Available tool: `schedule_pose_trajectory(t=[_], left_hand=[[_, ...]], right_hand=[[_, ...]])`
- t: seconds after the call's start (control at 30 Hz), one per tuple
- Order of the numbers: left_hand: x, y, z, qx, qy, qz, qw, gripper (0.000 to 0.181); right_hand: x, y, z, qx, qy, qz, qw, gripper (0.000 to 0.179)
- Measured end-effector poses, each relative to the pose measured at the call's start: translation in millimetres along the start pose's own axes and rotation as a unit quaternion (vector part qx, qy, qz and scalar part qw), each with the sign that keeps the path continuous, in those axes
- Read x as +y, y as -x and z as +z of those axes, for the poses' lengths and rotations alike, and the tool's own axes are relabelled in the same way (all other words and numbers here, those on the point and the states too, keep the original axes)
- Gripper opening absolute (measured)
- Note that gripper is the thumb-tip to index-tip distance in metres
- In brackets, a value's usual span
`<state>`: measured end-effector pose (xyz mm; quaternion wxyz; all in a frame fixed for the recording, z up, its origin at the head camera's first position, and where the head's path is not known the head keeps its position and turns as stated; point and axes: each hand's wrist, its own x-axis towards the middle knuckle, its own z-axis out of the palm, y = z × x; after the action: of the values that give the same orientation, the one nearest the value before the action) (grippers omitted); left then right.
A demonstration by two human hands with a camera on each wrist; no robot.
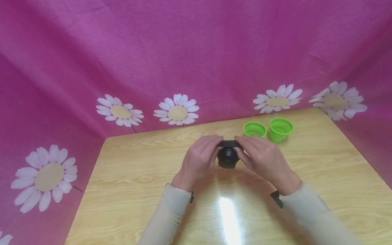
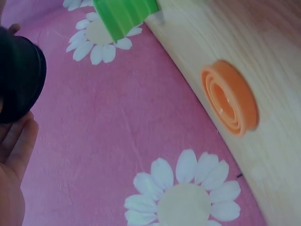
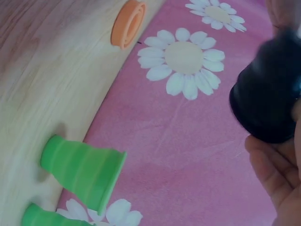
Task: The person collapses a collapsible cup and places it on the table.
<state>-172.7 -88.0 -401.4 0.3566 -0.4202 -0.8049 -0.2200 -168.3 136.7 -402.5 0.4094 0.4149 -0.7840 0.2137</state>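
Note:
A black collapsible cup [image 1: 228,159] is held over the middle of the table, its wide rim facing away from me and its base toward me. My left hand [image 1: 199,154] grips the rim from the left side, with fingers on top and thumb beneath. From the right, my right hand [image 1: 264,156] pinches the same rim. Both wrist views show the black cup [image 2: 21,77] drawn out to a stepped cone, though its side [image 3: 270,89] is dark and partly cut off.
Two green collapsible cups, a left one [image 1: 255,129] and a right one [image 1: 279,135], stand extended at the back right. An orange collapsed cup [image 2: 242,96] lies near the table's back edge, hidden in the head view. Pink daisy-patterned cloth [image 1: 214,61] hangs behind the wooden table [image 1: 137,190].

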Motion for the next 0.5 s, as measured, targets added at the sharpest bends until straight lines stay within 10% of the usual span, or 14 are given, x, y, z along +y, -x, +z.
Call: schedule_pose_trajectory(t=[0.2, 0.3, 0.37, 0.5], left_hand=[[4.7, 0.6, 4.8, 0.034, 0.062, -0.044, 0.9965, 0.026], [5.8, 2.8, 6.5, 0.049, 0.169, -0.111, 0.9781, 0.021], [6.5, 5.5, 6.8, 0.058, 0.281, -0.160, 0.9444, 0.018], [9.4, 12.1, 7.6, 0.084, 0.475, -0.233, 0.8446, 0.019]], right_hand=[[-0.7, 2.1, 7.1, 0.039, -0.010, 0.015, 0.9991, 0.040], [-2.4, 3.8, 10.1, 0.055, -0.048, 0.070, 0.9948, 0.042], [-4.0, 5.0, 11.4, 0.063, -0.091, 0.127, 0.9857, 0.039], [-8.5, 6.0, 13.8, 0.072, -0.179, 0.253, 0.9481, 0.023]])
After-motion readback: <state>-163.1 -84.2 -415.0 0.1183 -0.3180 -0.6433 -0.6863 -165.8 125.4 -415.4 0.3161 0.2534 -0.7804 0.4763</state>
